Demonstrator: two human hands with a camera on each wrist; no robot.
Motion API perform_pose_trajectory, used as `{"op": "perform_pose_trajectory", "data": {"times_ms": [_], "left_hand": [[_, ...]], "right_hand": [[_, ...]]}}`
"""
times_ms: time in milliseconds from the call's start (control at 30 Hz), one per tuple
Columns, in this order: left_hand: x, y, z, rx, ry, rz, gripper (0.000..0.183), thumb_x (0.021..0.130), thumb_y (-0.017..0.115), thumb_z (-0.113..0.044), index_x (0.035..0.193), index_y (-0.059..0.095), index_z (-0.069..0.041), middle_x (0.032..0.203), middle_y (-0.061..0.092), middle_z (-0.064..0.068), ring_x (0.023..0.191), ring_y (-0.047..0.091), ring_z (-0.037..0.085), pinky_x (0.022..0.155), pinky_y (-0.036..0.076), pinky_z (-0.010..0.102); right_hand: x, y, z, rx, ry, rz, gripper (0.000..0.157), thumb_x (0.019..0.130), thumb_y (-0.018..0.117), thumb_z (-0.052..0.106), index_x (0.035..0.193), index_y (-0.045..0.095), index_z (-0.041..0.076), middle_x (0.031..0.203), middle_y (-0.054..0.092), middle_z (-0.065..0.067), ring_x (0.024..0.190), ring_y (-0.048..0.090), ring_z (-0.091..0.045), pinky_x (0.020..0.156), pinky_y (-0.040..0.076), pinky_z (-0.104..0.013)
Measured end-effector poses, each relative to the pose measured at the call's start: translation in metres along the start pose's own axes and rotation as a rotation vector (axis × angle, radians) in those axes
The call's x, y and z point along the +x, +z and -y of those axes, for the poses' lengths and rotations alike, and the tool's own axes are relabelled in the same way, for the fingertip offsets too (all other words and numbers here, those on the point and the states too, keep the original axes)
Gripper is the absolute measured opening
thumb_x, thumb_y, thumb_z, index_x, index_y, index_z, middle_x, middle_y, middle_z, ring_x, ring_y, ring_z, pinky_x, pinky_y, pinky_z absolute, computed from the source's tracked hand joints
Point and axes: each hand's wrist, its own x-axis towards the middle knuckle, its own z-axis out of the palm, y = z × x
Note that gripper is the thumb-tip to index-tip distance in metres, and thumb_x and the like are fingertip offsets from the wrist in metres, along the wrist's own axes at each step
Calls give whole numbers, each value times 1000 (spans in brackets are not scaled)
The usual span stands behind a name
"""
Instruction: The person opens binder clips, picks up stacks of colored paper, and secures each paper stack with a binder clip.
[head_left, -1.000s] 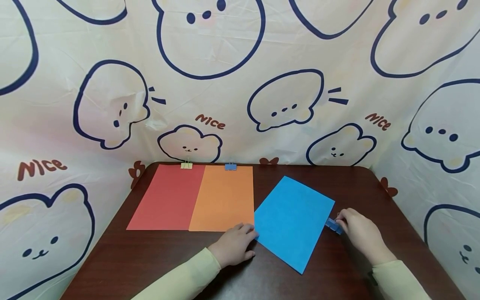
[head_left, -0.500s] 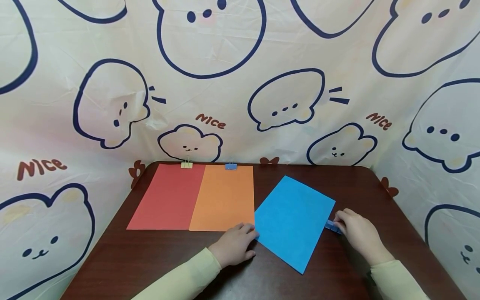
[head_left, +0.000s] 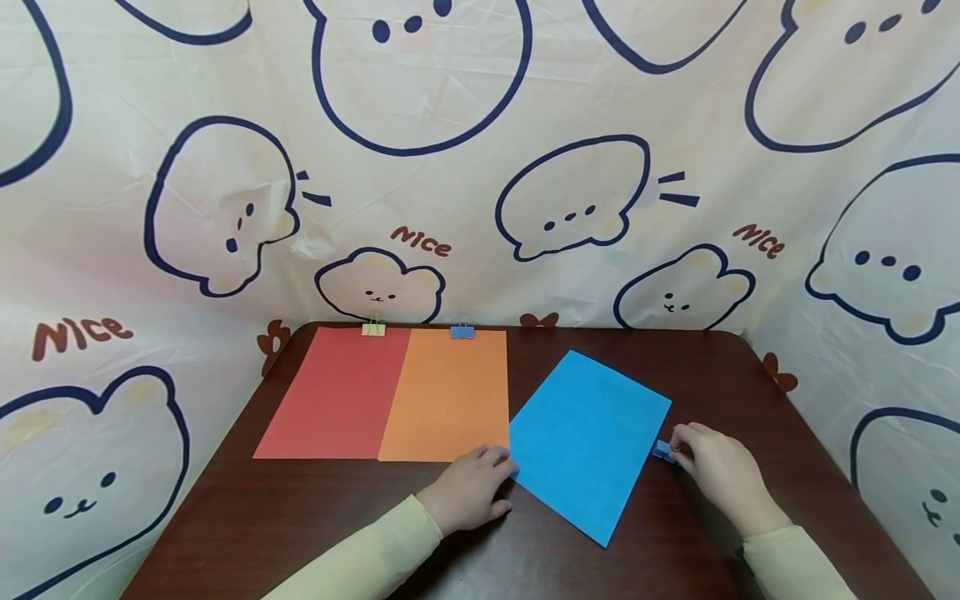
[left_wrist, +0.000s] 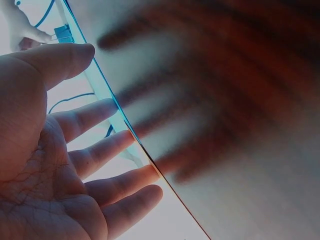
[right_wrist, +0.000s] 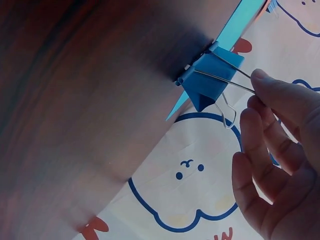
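Note:
My right hand (head_left: pixel 723 475) pinches a wire handle of a blue binder clip (right_wrist: pixel 212 72) between thumb and fingers, while the clip's other wire handle hangs free. In the head view the clip lies just off the right edge of a blue sheet (head_left: pixel 588 442), which is turned at an angle on the table. My left hand (head_left: pixel 467 492) rests palm down with its fingers spread. Its fingertips touch the meeting edges of the blue sheet and an orange sheet (head_left: pixel 450 392). From below, the left wrist view shows the fingers (left_wrist: pixel 92 117) straight.
A red sheet (head_left: pixel 337 392) lies left of the orange one. Along the back edge of the brown table (head_left: pixel 337 508), a yellow binder clip (head_left: pixel 373 330) and another blue clip (head_left: pixel 462 332) sit at the sheets' tops. A printed cloth (head_left: pixel 465 192) hangs behind and beside the table.
The clip in my right hand has turned slightly and shifted a little left, with more of it behind the fingers. The left hand and the sheets stay put.

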Motion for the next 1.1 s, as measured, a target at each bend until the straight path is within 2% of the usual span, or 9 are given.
{"op": "perform_pose_trajectory", "data": {"times_ms": [433,633,867,1100], "left_hand": [[-1,-3,-1,-5,4,-7,45,97,72,-38,136,62,-20,142,57,5,126,58,26,96,55,42],[0,-4,-2,1,6,-8,45,97,72,-39,136,62,-20,142,57,5,126,58,26,95,55,41],[-1,-5,-2,22,18,-11,46,96,73,-39,135,63,-19,141,58,6,127,59,28,97,55,41],[-2,-6,-3,20,15,-11,46,95,74,-39,135,63,-19,141,58,6,127,59,28,98,55,41]], "right_hand": [[-4,-2,5,-16,16,-15,15,83,86,11,84,71,13,80,63,1,58,47,-5,49,40,-24],[-4,-6,6,-2,29,18,13,83,86,12,81,73,14,91,65,-4,62,50,-7,52,41,-26],[-4,-9,7,-39,-19,0,16,78,89,11,76,74,15,96,66,-8,70,61,-17,57,49,-32],[-5,-9,6,-32,-26,3,22,76,91,12,72,71,19,104,65,-13,78,63,-25,61,53,-38]]}}
